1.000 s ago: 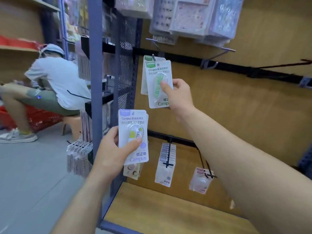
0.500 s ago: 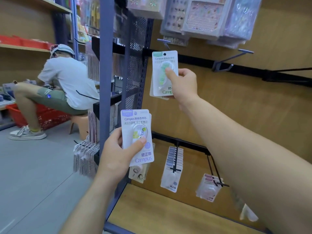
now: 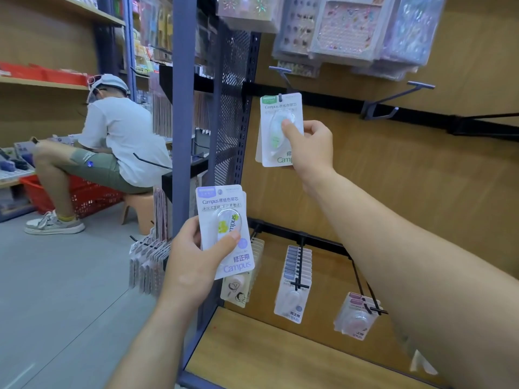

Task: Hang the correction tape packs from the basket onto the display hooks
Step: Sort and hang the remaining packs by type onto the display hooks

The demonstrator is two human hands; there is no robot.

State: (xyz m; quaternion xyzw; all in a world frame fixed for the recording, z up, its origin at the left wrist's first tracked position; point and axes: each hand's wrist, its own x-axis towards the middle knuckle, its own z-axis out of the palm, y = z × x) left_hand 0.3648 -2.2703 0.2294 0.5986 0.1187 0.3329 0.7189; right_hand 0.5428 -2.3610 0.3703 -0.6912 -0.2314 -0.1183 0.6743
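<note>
The green-topped correction tape packs (image 3: 270, 144), at least two stacked with a second card edge showing behind, are held up against the wooden back wall with their hang hole at the tip of a grey display hook (image 3: 281, 77), whose dark end shows through the top of the front card. The right hand (image 3: 310, 148) pinches them, with the thumb pressed on the clear blister and the other fingers curled behind the right edge. Lower and nearer the camera, the left hand (image 3: 191, 262) grasps the purple-topped correction tape packs (image 3: 222, 204), well apart from any hook; its thumb lies across the blister and its fingers wrap the left edge. That hand's stack partly hides a cartoon-printed pack (image 3: 236, 293) hanging behind it. The hook comes off a black rail (image 3: 331, 98), and a second grey hook (image 3: 398, 98) juts from it to the right. Sticker sheets (image 3: 351, 32) hang just above. On a lower rail, more correction tape (image 3: 293, 287) fills one hook and round-blister packs (image 3: 355, 318) sit on another, above a wooden shelf (image 3: 280, 357). The right forearm crosses in front of the lower right wall. A perforated panel (image 3: 233, 113) and a blue post (image 3: 182, 108) bound the bay on the left. Past them a person (image 3: 123, 141) sits on a stool (image 3: 140, 209) beside a red basket (image 3: 84, 196).
</note>
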